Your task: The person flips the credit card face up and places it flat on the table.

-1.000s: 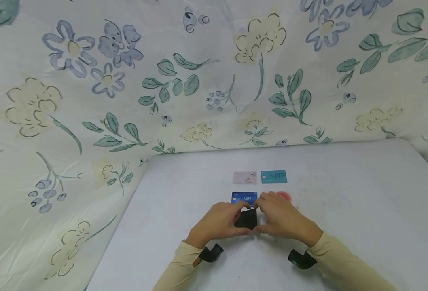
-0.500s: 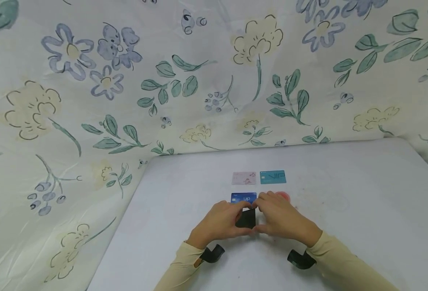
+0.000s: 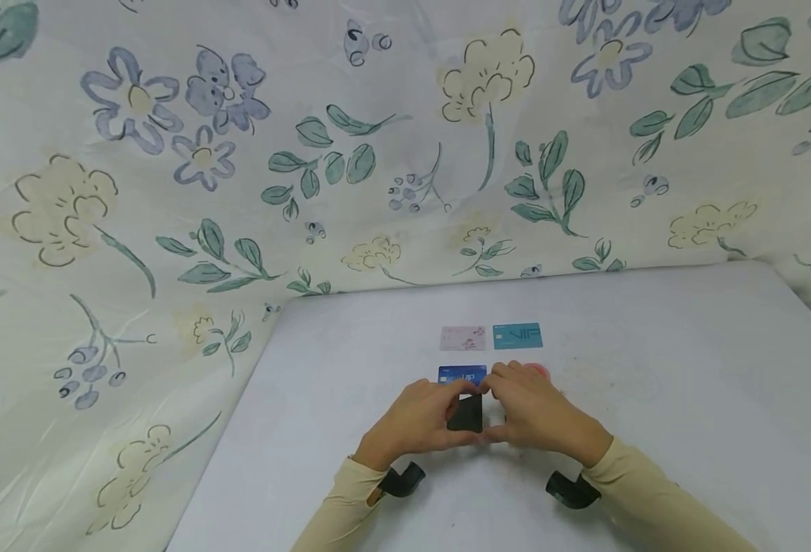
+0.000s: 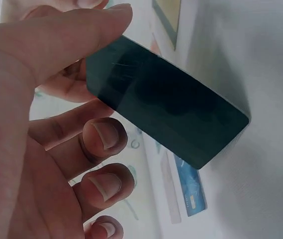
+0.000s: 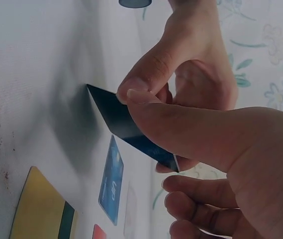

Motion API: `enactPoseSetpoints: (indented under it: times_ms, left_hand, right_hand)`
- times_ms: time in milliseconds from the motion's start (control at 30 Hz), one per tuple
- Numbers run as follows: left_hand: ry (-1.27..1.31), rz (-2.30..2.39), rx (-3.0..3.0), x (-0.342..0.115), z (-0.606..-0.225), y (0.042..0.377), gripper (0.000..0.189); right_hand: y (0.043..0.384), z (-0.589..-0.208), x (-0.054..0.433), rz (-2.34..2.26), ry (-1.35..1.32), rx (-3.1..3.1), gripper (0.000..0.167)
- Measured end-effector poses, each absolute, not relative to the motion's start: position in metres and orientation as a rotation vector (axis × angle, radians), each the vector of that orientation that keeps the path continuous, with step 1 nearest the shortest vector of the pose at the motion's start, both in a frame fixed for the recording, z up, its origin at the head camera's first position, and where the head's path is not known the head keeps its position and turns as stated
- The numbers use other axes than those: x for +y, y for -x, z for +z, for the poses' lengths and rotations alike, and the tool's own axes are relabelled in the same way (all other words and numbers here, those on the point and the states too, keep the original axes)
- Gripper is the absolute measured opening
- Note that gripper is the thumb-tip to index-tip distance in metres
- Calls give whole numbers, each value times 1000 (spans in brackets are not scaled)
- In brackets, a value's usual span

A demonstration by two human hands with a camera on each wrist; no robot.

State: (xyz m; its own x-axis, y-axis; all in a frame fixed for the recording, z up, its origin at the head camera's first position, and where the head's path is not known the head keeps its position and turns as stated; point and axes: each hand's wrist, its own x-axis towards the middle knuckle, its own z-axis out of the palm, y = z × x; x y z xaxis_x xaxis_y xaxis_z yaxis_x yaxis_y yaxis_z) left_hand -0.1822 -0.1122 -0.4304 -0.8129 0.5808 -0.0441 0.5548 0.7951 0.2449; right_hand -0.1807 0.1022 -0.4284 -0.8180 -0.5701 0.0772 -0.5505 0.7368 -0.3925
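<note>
A dark, glossy card (image 4: pixel 166 99) stands tilted on edge between my two hands, its lower end close over the white table. My left hand (image 3: pixel 415 418) pinches it between thumb and fingers. From the other side my right hand (image 3: pixel 540 410) holds it too, its thumb tip meeting the left thumb at the card's edge in the right wrist view. Just beyond the hands lies a blue VIP card (image 3: pixel 462 372), partly covered by fingers in the head view. A yellow card with a dark stripe (image 5: pixel 37 209) lies near the right hand.
Farther back on the white table (image 3: pixel 350 345) lie a pink card (image 3: pixel 463 338) and a teal VIP card (image 3: pixel 517 336), side by side. A red round shape (image 3: pixel 540 372) shows past the right hand. Floral cloth (image 3: pixel 405 153) rises behind the table.
The dark card has turned slightly and shows narrower between the hands. My thumbs have come a little closer together. The cards on the table stay put.
</note>
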Motion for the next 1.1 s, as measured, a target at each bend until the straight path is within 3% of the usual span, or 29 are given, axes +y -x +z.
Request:
enactPoseSetpoints:
  times_ms: [1100]
  left_hand:
    - [-914,554,2863,-125,-422,179,58]
  right_hand:
    - [184,-443,100,-685,977,2868,64]
